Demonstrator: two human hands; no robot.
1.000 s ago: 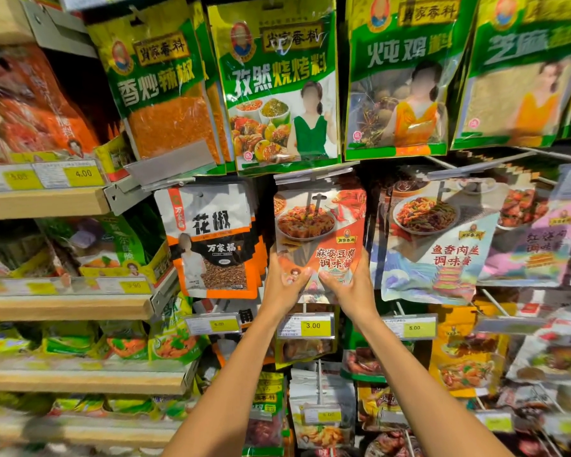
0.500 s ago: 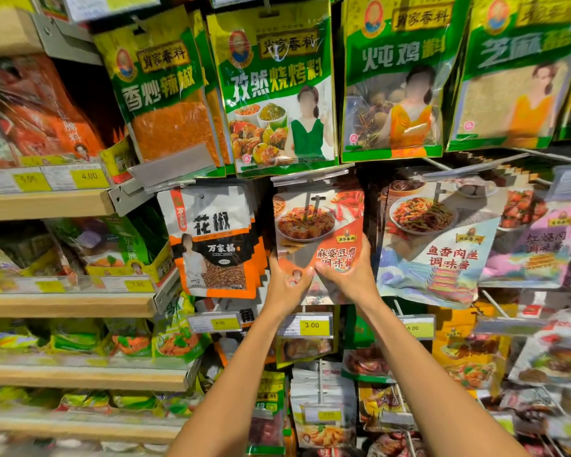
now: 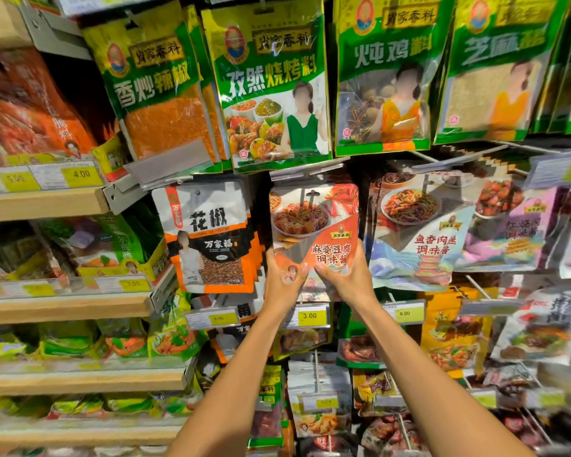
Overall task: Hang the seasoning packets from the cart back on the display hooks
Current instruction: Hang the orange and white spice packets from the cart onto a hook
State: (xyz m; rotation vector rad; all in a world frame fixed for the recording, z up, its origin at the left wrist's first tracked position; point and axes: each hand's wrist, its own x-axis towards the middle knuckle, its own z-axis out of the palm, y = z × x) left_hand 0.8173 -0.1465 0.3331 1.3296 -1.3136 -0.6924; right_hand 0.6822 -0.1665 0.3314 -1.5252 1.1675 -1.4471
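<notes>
Packet is up against the hook display, approx centre of its middle row, held by the btm corners w/ both hands. It's a flat glossy pouch w/ rounded top corners. Top half has a photo of a white bowl of red-brown tofu, w/ red chillies at upper R and something yellow at the upper L edge. A pale grey band cuts diagonally across the middle. Below that is an orange field w/ two lines of white Chinese characters and a small gold badge above them. There's a dark T-shaped slot near the top edge, centre; can't tell if a hook is through it. The top edge sits just under a clear price strip.

Left hand grips the btm-L corner, thumb lying on the front, fingers wrapped behind the edge. Right hand grips the btm-R corner the same way, thumb across the front under the characters, fingers behind. The thumb tips nearly meet.

Peppercorn pack, white/orange/black, hangs just beside on the L. Stir-fry pack hangs just beside on the R. Green pack hangs in the row above. Yellow 3.00 tag sits below, between the wrists. Wooden shelves at the display's L edge carry more bags.
</notes>
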